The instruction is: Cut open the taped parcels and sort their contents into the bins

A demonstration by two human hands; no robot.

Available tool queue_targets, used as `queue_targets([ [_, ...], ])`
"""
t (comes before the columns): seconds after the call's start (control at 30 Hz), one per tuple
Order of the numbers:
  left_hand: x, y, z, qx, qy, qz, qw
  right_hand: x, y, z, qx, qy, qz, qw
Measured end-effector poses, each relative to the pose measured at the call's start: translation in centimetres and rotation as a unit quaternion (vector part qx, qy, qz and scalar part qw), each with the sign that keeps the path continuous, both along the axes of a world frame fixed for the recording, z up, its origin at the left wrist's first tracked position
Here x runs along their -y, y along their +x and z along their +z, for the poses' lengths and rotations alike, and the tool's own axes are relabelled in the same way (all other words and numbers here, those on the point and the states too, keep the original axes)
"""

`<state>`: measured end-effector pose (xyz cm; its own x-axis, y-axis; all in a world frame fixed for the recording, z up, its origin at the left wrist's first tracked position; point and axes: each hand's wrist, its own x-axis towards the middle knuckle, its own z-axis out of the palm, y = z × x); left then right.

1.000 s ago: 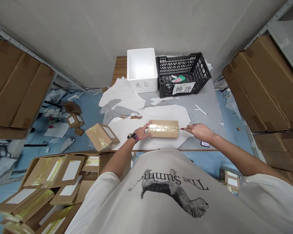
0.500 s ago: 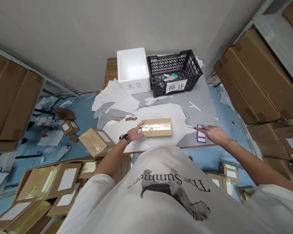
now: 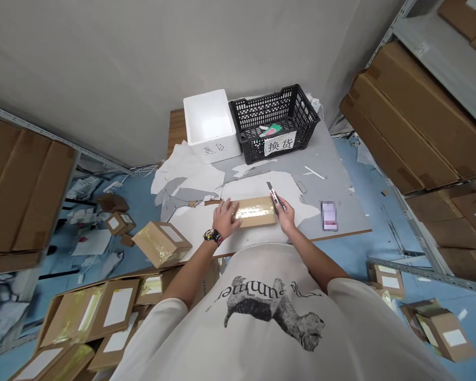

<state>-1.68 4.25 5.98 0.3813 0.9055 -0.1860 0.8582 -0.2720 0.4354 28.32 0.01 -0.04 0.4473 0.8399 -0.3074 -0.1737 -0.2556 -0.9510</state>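
Right hand (image 3: 286, 216) has swung in beside the parcel, pinching a slim red-and-black box cutter (image 3: 275, 198); spread left hand (image 3: 225, 218) presses the light, stiff, tape-wrapped tan cardboard parcel (image 3: 256, 211), best held by its long sides, on a white paper sheet (image 3: 194, 227).

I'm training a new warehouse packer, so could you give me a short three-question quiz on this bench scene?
1. Which hand holds the utility knife?
2. True or false: from the wearer's view, the black plastic crate stands to the right of the white foam box.
3. What is the left hand nearest to? A) the phone B) the taped cardboard box C) the crate

Key: 1. The right hand. 2. True. 3. B.
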Motion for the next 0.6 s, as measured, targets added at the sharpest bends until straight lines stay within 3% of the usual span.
queue_targets([
  [0.1, 0.4, 2.1, 0.9, 0.005, -0.012, -0.092, 0.996, -0.3, -1.4, -0.1, -0.083, -0.02, 0.035, 0.996],
  [0.2, 0.5, 3.8, 1.1, 0.013, -0.035, -0.142, 0.989, -0.2, -1.3, 0.4, -0.087, -0.022, 0.069, 0.994],
  [0.37, 0.8, 4.7, 0.6, 0.0, -0.036, -0.14, 0.99, 1.3, 1.3, 1.8, -0.012, -0.004, 0.134, 0.991],
  [0.6, -0.2, 3.4, -0.2, 0.0, -0.069, -0.186, 0.98, 4.1, 5.0, 3.3, 0.137, 0.012, 0.217, 0.967],
])
